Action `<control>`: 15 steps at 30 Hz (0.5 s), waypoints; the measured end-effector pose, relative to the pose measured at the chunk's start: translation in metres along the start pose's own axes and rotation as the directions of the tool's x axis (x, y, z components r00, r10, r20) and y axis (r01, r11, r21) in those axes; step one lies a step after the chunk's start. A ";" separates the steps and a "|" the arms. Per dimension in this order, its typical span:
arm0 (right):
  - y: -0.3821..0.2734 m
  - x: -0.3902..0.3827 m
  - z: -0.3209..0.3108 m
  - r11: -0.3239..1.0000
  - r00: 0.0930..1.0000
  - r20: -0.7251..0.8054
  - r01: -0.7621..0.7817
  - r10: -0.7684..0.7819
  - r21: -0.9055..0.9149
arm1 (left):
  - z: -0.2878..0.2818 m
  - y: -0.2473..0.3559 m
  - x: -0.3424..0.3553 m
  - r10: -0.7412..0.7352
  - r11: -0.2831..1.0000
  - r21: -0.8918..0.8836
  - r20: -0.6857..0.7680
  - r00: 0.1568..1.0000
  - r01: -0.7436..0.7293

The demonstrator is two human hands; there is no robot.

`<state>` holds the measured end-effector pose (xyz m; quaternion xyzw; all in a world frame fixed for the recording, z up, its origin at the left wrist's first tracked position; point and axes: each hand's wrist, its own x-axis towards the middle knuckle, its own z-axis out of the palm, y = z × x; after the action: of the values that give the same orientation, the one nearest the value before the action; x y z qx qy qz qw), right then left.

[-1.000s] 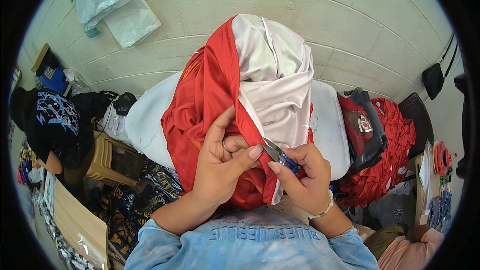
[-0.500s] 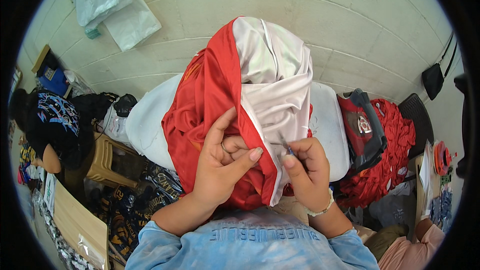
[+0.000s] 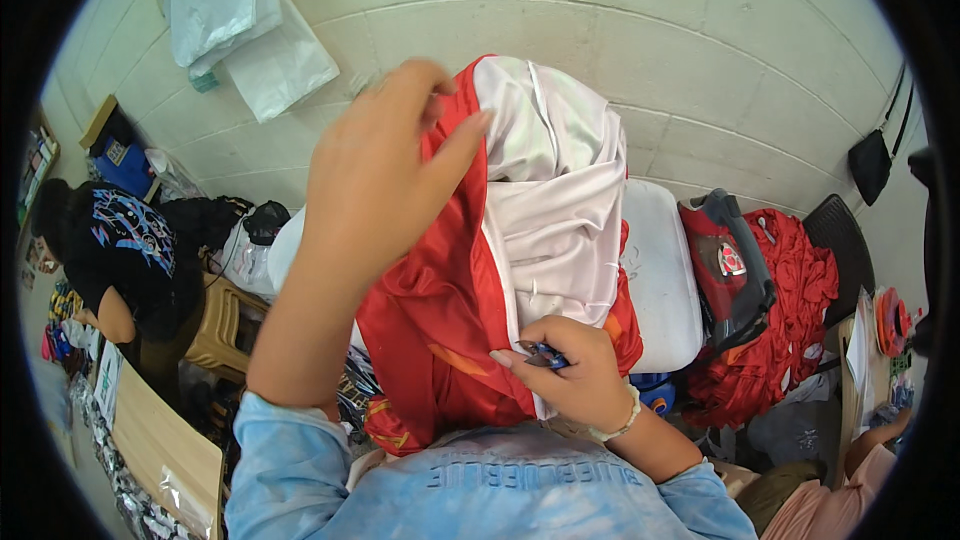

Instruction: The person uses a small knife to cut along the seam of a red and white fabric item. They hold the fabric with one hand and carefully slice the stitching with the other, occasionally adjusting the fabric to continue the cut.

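Note:
A shiny red garment (image 3: 430, 330) with its white inner side (image 3: 555, 225) turned up lies bunched over a pale padded board in front of me. My left hand (image 3: 385, 165) is raised above its far left part, thumb and fingers apart and slightly blurred, holding nothing. Whether its fingertips touch the red cloth I cannot tell. My right hand (image 3: 575, 375) is closed round small blue-and-dark thread snips (image 3: 543, 354) near the garment's close end. Its thumb rests against the white-edged seam, where red meets white. A beaded bracelet circles that wrist.
The white padded board (image 3: 662, 270) shows right of the garment. Beyond it stand a red-and-grey iron (image 3: 728, 265) and a heap of red garments (image 3: 790, 300). A person in black (image 3: 125, 240) sits at left beside a tan plastic stool (image 3: 225, 325). A block wall (image 3: 560, 30) closes the far side.
My left hand has let go of the seam and swung up toward the garment's far end. My right hand, still with the snips, has come down and nearer along the seam. The red cloth has shifted.

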<state>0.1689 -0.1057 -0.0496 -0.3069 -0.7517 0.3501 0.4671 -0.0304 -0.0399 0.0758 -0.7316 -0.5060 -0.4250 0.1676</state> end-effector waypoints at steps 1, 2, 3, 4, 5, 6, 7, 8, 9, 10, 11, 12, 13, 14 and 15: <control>-0.001 0.000 0.001 1.000 1.000 0.001 0.009 -0.009 -0.014 | 0.003 -0.001 0.016 0.037 0.991 0.121 0.097 0.995 -0.048; -0.002 0.000 0.002 0.999 1.000 0.001 0.018 -0.018 -0.028 | 0.008 -0.002 0.030 0.061 0.966 0.235 0.197 0.979 -0.107; -0.003 0.000 0.002 0.999 1.000 0.002 0.026 -0.026 -0.042 | 0.012 -0.003 0.044 0.087 0.921 0.341 0.284 0.955 -0.186; -0.004 0.000 0.003 0.998 0.999 -0.005 0.031 -0.032 -0.046 | 0.017 -0.005 0.056 0.008 0.905 0.377 0.450 0.893 -0.199; -0.004 0.000 0.003 0.998 0.999 -0.010 0.035 -0.035 -0.048 | 0.022 -0.006 0.067 -0.065 0.883 0.411 0.588 0.806 -0.228; -0.005 0.000 0.003 0.997 0.999 -0.018 0.031 -0.032 -0.067 | 0.025 -0.009 0.076 -0.139 0.855 0.444 0.695 0.705 -0.269; -0.005 0.000 0.002 0.998 0.999 -0.018 0.037 -0.038 -0.052 | 0.027 -0.012 0.083 -0.213 0.885 0.419 0.750 0.626 -0.202; -0.005 0.000 0.001 0.998 0.999 -0.021 0.038 -0.039 -0.055 | 0.027 -0.017 0.089 -0.273 0.903 0.407 0.791 0.547 -0.137; -0.004 0.000 -0.001 0.998 0.999 -0.026 0.041 -0.042 -0.057 | 0.027 -0.023 0.093 -0.314 0.917 0.392 0.829 0.463 -0.080; -0.003 0.000 -0.004 0.999 0.999 -0.042 0.016 -0.018 -0.034 | 0.023 -0.032 0.097 -0.287 0.951 0.308 0.859 0.423 0.021; -0.002 0.001 -0.007 1.000 0.998 -0.058 -0.009 0.008 -0.011 | 0.016 -0.044 0.098 -0.243 0.970 0.215 0.889 0.388 0.115; -0.002 0.002 -0.011 0.999 0.997 -0.075 -0.034 0.035 0.013 | 0.010 -0.056 0.098 -0.219 0.966 0.148 0.906 0.363 0.214; -0.001 0.005 -0.016 0.997 0.994 -0.092 -0.059 0.062 0.042 | 0.005 -0.069 0.096 -0.160 0.937 0.017 0.909 0.385 0.349; 0.000 0.009 -0.021 0.994 0.990 -0.106 -0.084 0.091 0.071 | 0.001 -0.082 0.094 -0.134 0.874 -0.092 0.899 0.417 0.478; 0.000 0.015 -0.026 0.992 0.987 -0.130 -0.085 0.097 0.096 | -0.002 -0.095 0.090 -0.131 0.787 -0.192 0.877 0.463 0.587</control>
<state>0.1875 -0.0876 -0.0343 -0.3425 -0.6873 0.3831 0.5133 -0.1036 0.0535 0.1312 -0.7295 -0.5509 -0.1643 -0.3705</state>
